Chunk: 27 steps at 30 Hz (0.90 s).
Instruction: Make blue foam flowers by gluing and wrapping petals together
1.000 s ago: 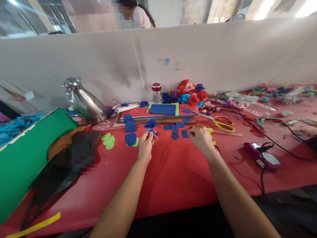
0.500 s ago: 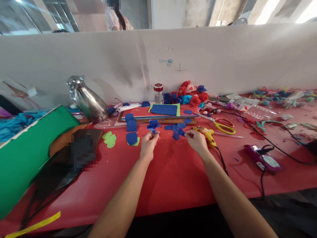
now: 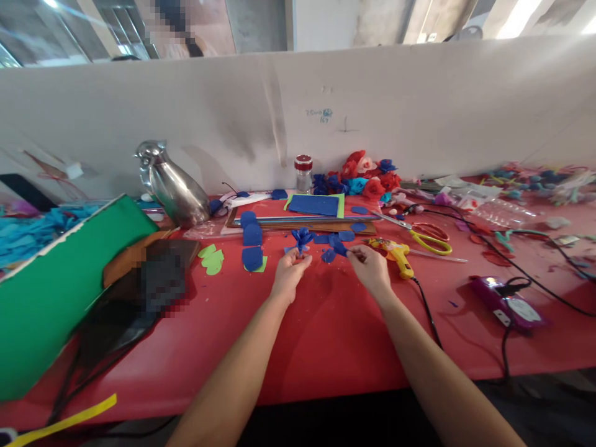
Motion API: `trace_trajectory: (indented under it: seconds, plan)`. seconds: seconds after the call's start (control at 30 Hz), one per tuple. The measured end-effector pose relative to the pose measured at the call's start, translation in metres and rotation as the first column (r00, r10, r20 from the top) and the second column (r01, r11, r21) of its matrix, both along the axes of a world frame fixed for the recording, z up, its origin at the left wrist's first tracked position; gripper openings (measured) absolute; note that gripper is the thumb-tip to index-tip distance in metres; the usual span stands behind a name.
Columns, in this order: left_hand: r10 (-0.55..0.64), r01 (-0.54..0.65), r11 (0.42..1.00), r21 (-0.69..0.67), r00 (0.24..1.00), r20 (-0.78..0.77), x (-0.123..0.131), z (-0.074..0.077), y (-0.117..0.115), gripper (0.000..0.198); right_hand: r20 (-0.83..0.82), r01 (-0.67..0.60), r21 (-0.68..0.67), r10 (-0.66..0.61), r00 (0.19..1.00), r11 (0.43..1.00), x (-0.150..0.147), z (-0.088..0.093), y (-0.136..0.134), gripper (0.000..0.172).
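Note:
My left hand pinches the base of a blue paper flower, which stands upright above the fingers with its petals spread. Over to the right, my right hand is closed on a blue petal that points toward the flower; a small space lies between the two. Loose blue petals lie on the red table just beyond and between my hands. A yellow glue gun rests to the right of my right hand, its cord trailing toward me.
Yellow-and-red scissors, a purple power box and black cables lie on the right. Finished paper flowers and a lidded jar stand at the back. A steel jug, green box and green leaves are on the left.
My left hand has turned and brought the flower upright, nearer to my right hand. The right hand keeps its petal, now tilted toward the flower. The view has shifted slightly.

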<state>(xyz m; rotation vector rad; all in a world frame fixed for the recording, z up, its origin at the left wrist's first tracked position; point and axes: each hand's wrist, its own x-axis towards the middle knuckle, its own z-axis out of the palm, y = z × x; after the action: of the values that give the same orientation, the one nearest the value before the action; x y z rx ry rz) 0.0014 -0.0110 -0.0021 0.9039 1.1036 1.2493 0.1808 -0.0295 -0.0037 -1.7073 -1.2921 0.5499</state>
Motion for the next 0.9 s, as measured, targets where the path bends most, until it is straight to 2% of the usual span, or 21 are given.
trace_trajectory:
  seconds: [0.1,0.2,0.27,0.37,0.5,0.53,0.6,0.67,0.7,0.8,0.9]
  plan:
    - [0.003,-0.003,1.0,-0.01,1.0,-0.012,-0.002,-0.001,0.002,0.024,0.375,0.141,-0.018,-0.124,0.919,0.99,0.009,0.002,-0.005,0.021]
    - [0.009,-0.009,1.0,-0.005,1.0,-0.004,-0.002,-0.001,0.002,0.024,0.583,0.149,0.041,-0.145,0.8,0.988,0.007,0.004,-0.007,0.031]
    - [0.011,-0.011,1.0,-0.003,1.0,0.014,-0.001,-0.002,0.003,0.025,0.657,0.065,0.04,-0.076,0.75,0.997,0.0,0.006,-0.007,0.032]
    - [0.017,-0.017,1.0,0.004,0.999,0.05,-0.002,-0.001,0.004,0.025,0.692,-0.066,-0.049,0.082,0.717,0.997,-0.013,0.008,-0.003,0.028]
    - [0.018,-0.018,1.0,0.0,0.998,0.066,-0.003,-0.001,0.005,0.025,0.685,-0.098,-0.117,0.152,0.713,0.988,-0.023,0.007,0.004,0.022]
    - [0.014,-0.014,1.0,-0.003,0.998,0.061,-0.004,-0.001,0.005,0.025,0.66,-0.11,-0.104,0.151,0.736,0.989,-0.023,0.005,0.006,0.02]
    - [0.008,-0.008,1.0,-0.004,0.999,0.042,-0.003,-0.001,0.004,0.025,0.528,-0.142,-0.046,0.145,0.837,0.989,-0.021,0.001,0.009,0.017]
    - [-0.004,0.004,1.0,-0.003,1.0,0.018,-0.002,-0.001,0.002,0.027,0.262,-0.202,0.006,0.194,0.946,0.979,-0.019,-0.003,0.011,0.013]
    - [-0.021,0.021,1.0,-0.005,1.0,0.011,-0.002,0.0,0.001,0.029,0.103,-0.25,0.021,0.247,0.964,0.968,-0.019,-0.005,0.011,0.012]
    - [-0.132,0.133,0.991,-0.026,0.991,0.023,0.001,0.002,-0.003,0.038,-0.261,-0.398,0.045,0.396,0.881,0.916,-0.02,-0.006,0.009,0.018]
    - [-0.214,0.214,0.977,-0.016,0.976,0.035,0.004,0.004,-0.006,0.038,-0.38,-0.454,0.051,0.437,0.815,0.89,-0.024,-0.004,0.007,0.027]
